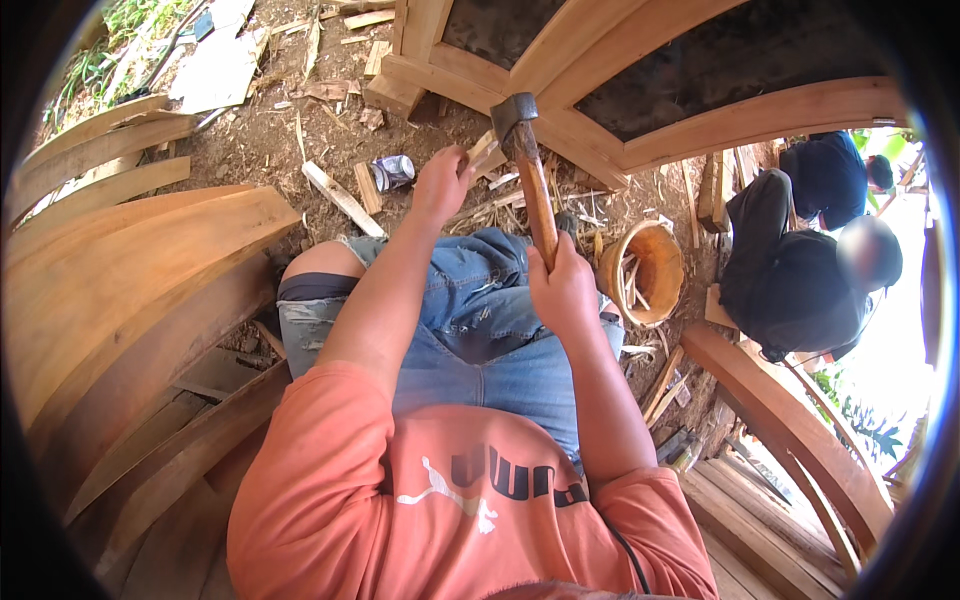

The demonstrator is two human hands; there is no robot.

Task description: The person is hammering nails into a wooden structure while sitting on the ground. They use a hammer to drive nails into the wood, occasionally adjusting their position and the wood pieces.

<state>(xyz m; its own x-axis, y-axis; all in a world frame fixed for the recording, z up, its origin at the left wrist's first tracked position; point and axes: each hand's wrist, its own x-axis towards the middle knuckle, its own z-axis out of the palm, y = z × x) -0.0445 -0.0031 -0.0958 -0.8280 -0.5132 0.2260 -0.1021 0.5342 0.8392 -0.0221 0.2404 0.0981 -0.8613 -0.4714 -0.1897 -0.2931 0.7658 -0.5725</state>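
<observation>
My right hand point(563, 290) is wrapped round the wooden handle of a hatchet point(540, 200). Its dark metal head is raised at the far end, in front of the wooden frame. My left hand point(443, 183) is closed, fingers pinched, on a small pale piece of wood point(486, 157) that points toward the hatchet head. Part of that piece is hidden by the fingers and the hatchet. Both hands are above my knees, a short way apart.
A large wooden frame point(570, 120) with dark panels lies ahead. Curved boards point(150, 260) are stacked at left; more curved timber point(790, 420) is at right. A yellowish bucket point(655, 270) holds wood scraps. A can point(392, 172) lies among chips. Two people point(800, 290) sit at right.
</observation>
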